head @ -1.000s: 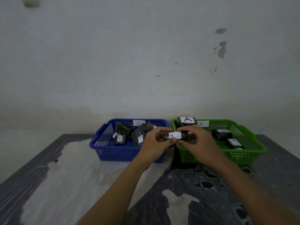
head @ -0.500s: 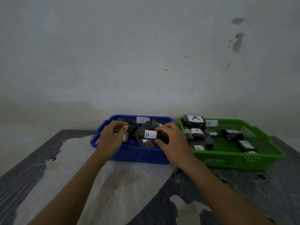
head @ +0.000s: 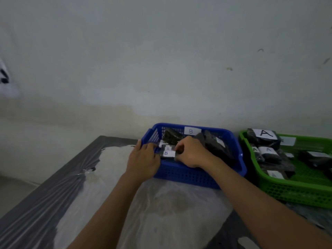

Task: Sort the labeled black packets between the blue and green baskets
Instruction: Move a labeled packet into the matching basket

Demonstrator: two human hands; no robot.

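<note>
— While both hands are over the blue basket [head: 197, 178], which step would you say this is?

— Setting down, I think. From the head camera, the right hand [head: 191, 153] pinches the right end of a black packet labelled B [head: 168, 153], fingers curled on it, low inside the basket's left front corner. The basket's own tag [head: 190, 131] reads B, so the packet is in the correct place.

— And the left hand [head: 143, 159]?

— It rests on the basket's left rim, fingers curled over the edge towards the packet's left end. Whether it grips the packet or only steadies the basket, I cannot tell.

— What comes next?

— Just behind the held packet lies a packet labelled A [head: 168, 147], touching it. That one looks misplaced. After releasing the B, a hand should lift the A and carry it right, to the green basket [head: 294, 193], which sits on the counter [head: 45, 203] just beside the right forearm and already holds A packets.
</note>
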